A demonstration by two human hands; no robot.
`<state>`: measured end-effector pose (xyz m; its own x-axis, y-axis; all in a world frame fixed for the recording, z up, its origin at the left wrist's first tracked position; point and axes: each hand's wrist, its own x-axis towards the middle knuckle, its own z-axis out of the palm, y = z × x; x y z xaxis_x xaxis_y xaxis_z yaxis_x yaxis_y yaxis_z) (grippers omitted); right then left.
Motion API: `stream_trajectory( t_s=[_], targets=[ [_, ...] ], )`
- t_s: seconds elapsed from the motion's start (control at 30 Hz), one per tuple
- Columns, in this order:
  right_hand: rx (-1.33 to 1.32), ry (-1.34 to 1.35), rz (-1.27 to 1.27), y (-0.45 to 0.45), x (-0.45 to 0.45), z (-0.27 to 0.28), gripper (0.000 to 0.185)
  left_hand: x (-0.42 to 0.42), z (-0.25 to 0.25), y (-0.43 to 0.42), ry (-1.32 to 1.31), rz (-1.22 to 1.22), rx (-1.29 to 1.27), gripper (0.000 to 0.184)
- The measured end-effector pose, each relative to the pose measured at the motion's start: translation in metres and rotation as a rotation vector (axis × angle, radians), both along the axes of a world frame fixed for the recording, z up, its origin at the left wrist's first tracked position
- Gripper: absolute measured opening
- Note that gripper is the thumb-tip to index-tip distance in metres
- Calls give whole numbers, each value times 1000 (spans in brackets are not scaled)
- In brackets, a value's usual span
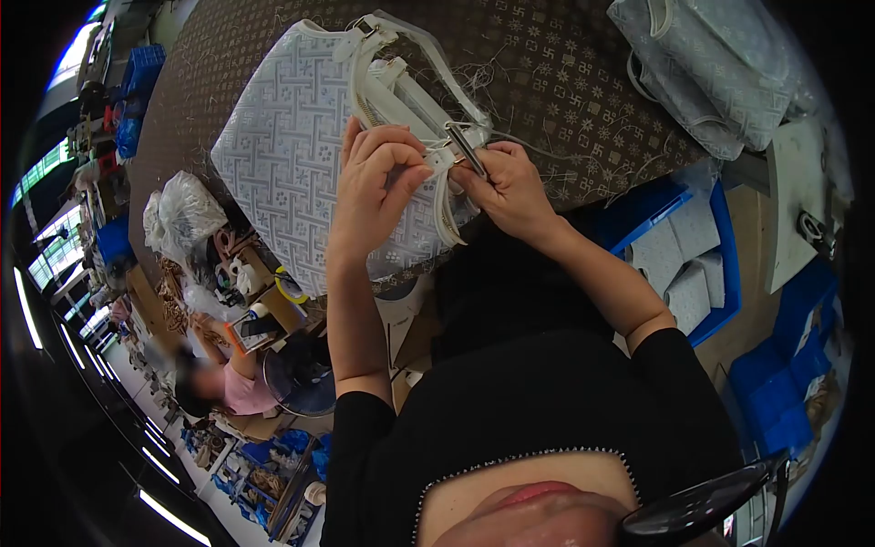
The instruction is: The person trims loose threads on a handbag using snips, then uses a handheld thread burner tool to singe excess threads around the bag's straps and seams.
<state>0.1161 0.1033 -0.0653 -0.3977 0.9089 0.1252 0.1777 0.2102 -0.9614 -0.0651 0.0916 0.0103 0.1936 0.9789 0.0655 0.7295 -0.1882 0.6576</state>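
A pale grey-white patterned handbag (292, 137) lies on the table with its white-trimmed, zipped opening facing my hands. My left hand (378, 178) is over the bag's opening edge. Its thumb and index finger are pinched together beside a white strap tab (439, 160); anything between the fingertips is too small to make out. My right hand (510, 187) grips a slim silver metal tool (466, 149), its far end pointing up and left over the trim. Its exact kind is unclear. White straps (444, 214) hang below my fingers.
Loose threads lie on the brown patterned table cover (556, 100). More pale bags (720, 73) are at the upper right. A blue bin (726, 305) holds pale pieces. Plastic-wrapped goods (187, 214) sit at left, near a seated person in pink (246, 390).
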Motion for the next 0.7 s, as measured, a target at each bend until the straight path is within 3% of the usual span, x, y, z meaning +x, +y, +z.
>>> stream_trajectory(
  t_s=[0.13,0.2,0.23,0.3,0.4,0.43,0.53,0.57,0.7],
  targets=[
    [-77,5,51,4,7,6,24,2,0,1,-11,21,6,10],
    [-318,34,189,7,22,17,25,2,2,1,-14,21,-9,10],
    [-311,29,210,8,28,22,25,3,2,1,-14,42,-1,10],
    [-347,168,69,9,42,34,32,3,0,1,-14,21,10,10],
    [-519,324,78,17,62,58,39,3,-3,-1,-59,30,-4,10],
    [-513,478,154,21,65,56,34,3,-3,-1,-62,41,1,10],
    [-412,561,89,27,40,58,23,2,-2,-1,-88,29,-8,10],
    [-489,591,140,30,38,56,21,2,-2,-2,-80,37,-23,10],
    [-506,477,172,41,32,55,25,3,-4,-3,-81,70,11,12]
  ],
)
